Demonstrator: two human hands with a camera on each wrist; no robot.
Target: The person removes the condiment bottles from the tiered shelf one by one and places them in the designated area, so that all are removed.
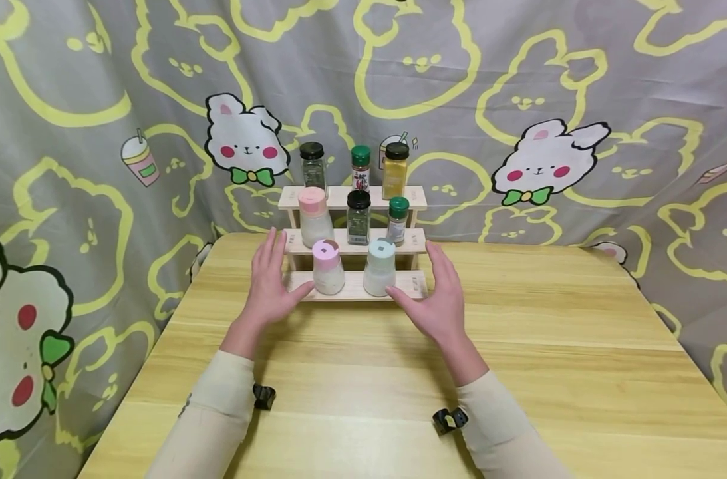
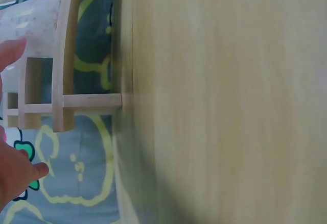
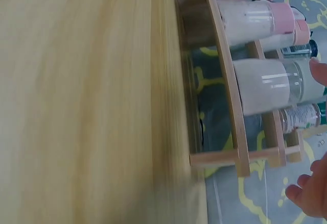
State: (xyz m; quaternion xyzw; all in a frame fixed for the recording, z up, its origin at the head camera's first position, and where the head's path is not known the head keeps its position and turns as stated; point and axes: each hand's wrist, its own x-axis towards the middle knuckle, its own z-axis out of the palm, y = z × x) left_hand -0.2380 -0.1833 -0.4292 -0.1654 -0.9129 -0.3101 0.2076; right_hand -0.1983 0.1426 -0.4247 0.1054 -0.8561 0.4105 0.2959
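A three-step wooden spice rack (image 1: 363, 291) stands on the table. My left hand (image 1: 271, 286) is at its left side, fingers straight and thumb pointing in toward the pink-lidded jar (image 1: 328, 274) on the bottom step. On the right side is my right hand (image 1: 439, 299), likewise with straight fingers, its thumb close to the pale green-lidded jar (image 1: 380, 273). Whether either thumb touches a jar I cannot tell. Both jars stand upright and hold white contents. In the right wrist view, my right hand's fingers (image 3: 311, 193) extend past the rack's end.
The middle step carries a larger pink-capped jar (image 1: 315, 223), a black-capped bottle (image 1: 358, 223) and a green-capped bottle (image 1: 397, 223). Above stand a dark herb bottle (image 1: 313, 169), a small green-capped bottle (image 1: 360, 169) and a yellow spice bottle (image 1: 395, 173). A patterned curtain (image 1: 459, 153) hangs behind the wooden table (image 1: 363, 386).
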